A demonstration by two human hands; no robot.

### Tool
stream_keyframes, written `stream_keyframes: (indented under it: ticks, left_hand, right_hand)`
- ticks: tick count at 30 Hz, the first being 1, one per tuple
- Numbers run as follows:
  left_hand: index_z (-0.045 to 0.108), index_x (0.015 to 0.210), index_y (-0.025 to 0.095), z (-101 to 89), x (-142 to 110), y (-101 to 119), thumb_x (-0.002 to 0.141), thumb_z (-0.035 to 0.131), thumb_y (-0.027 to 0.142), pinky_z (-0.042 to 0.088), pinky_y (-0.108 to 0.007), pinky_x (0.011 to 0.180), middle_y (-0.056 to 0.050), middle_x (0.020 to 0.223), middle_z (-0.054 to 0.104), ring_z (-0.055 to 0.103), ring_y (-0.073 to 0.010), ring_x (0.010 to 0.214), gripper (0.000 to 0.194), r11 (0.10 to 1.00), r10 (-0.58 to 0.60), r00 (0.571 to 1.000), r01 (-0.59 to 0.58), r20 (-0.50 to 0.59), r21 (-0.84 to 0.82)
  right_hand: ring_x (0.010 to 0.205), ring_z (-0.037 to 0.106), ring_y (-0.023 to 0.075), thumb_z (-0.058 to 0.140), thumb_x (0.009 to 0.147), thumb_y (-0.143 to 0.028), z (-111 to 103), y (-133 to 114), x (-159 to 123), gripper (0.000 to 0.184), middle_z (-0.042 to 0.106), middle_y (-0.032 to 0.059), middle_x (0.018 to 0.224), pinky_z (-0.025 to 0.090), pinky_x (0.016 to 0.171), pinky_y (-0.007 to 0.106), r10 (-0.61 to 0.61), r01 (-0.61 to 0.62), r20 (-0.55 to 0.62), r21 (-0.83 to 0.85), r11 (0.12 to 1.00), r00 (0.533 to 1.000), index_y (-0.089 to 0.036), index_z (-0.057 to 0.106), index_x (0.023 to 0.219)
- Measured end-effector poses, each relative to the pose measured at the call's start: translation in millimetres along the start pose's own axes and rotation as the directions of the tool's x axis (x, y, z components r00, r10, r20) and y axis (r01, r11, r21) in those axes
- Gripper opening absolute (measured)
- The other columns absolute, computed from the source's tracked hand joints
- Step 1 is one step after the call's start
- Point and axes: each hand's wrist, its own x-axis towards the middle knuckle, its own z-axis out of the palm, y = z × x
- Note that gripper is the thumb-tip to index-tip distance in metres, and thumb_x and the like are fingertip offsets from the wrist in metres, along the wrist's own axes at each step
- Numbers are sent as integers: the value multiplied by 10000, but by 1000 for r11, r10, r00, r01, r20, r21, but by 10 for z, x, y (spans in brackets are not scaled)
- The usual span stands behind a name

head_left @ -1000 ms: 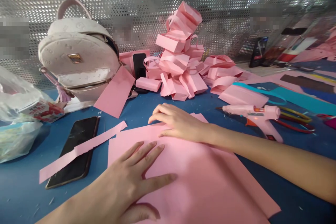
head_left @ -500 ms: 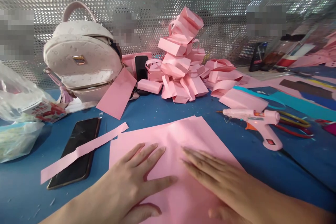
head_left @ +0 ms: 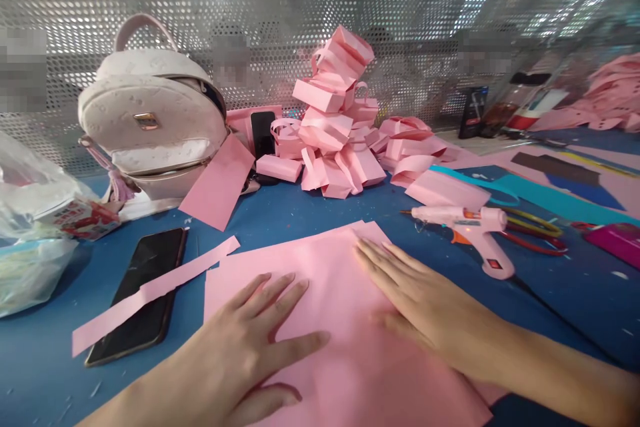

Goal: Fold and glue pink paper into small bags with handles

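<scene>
Plastic bags: a translucent white plastic bag [head_left: 30, 177], with a red-and-white printed carton [head_left: 80, 215] beside it, at the left edge; a knotless-looking clear pouch [head_left: 33, 273] lies nearer.
Backpack: a cream embossed backpack [head_left: 155, 113] stands upright at far left, a flat pink paper rectangle [head_left: 219, 183] tilted against its right side.
Phone: a black flat smartphone [head_left: 133, 310] lies at near left, with a narrow pink paper strip [head_left: 185, 273] across it.
Left hand: the bare left hand [head_left: 250, 347], palm down, fingers spread wide, rests on the sheets; it grips nothing.
Pink sheets: large flat pink paper sheets [head_left: 330, 353] lie at near centre, overlapping with edges slightly uneven, beneath both hands.
Pink pile: folded pink paper boxes with strip handles [head_left: 333, 130] are heaped at far centre; a dark upright phone [head_left: 263, 133] stands just left of them.
Right hand: the bare right hand [head_left: 417, 297] lies over the right part of the sheets, fingers extended and close together, pointing toward the far edge; it is not closed around anything.
Glue gun: a pink plastic glue gun [head_left: 465, 220] with an orange trigger lies right of the sheets, near red and yellow looped handles [head_left: 540, 230].
Far right: turquoise paper strips [head_left: 555, 199] lie beyond the handles; a shiny magenta object [head_left: 615, 243] sits at the right edge.
</scene>
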Motion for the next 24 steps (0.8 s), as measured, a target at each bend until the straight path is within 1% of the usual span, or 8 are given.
stream_keyframes:
  ticks: [4,7,10,14,17,19,22,24]
  left_hand:
    - [291,1538,362,27,-24,-5,1007,446,491,390,-615,1094,-143,1620,243,310,-391,1449,568,1000,-6,1000,5,-16,-13]
    - [303,1533,365,65,-33,-10,1002,469,480,369,-599,1116,-117,1635,211,319,-380,1450,569,1000,-9,999,7,-46,-27]
    - [292,1535,375,83,-37,-8,998,481,480,353,-594,1128,-98,1645,180,306,-376,1457,579,999,-14,998,12,-67,-33]
    - [295,1535,367,58,-40,-2,1002,460,493,357,-607,1119,-118,1640,190,295,-384,1459,572,999,-9,999,8,-35,-42]
    - [297,1535,360,46,-43,0,1007,450,490,346,-612,1124,-125,1639,192,285,-381,1464,565,999,-8,1000,7,-22,-48]
    - [306,1531,364,52,-45,0,1002,466,490,334,-604,1135,-110,1644,181,285,-376,1465,567,998,-10,999,7,-43,-55]
    - [305,1531,366,74,-47,1,999,478,483,326,-598,1143,-101,1649,163,286,-377,1464,571,998,-6,998,2,-65,-65]
    - [300,1532,370,87,-51,0,1001,477,476,325,-600,1143,-98,1650,161,283,-380,1465,569,998,-7,998,3,-64,-68]
  right_hand:
    - [1452,297,360,423,974,-572,42,127,249,779,287,235,1566,314,1180,535,72,-72,16,-34,997,997,-25,326,1519]
    - [1449,316,340,413,975,-577,60,168,352,759,313,218,1564,311,1188,514,97,-97,-7,-32,995,995,-50,347,1518]
    - [1449,319,339,412,970,-589,84,159,334,763,323,190,1569,324,1182,512,107,-108,-44,-26,994,993,-88,317,1538]
    - [1439,334,354,408,975,-578,95,107,147,767,317,202,1568,370,1150,516,89,-96,-84,-95,991,993,-75,296,1543]
    - [1407,400,349,395,992,-543,72,54,-58,741,333,215,1554,424,1108,502,33,-50,-106,-161,986,994,-69,273,1549]
    - [1369,461,334,400,992,-553,50,5,-203,762,359,184,1548,454,1081,479,-1,-22,-127,-176,984,992,-118,175,1576]
    - [1278,564,316,383,985,-594,38,-92,-418,834,430,144,1516,505,1013,447,-41,4,-182,-202,979,982,-175,-27,1579]
    - [1201,624,310,366,990,-582,52,-155,-561,832,497,131,1469,544,932,426,-44,-5,-206,-232,973,977,-178,-69,1573]
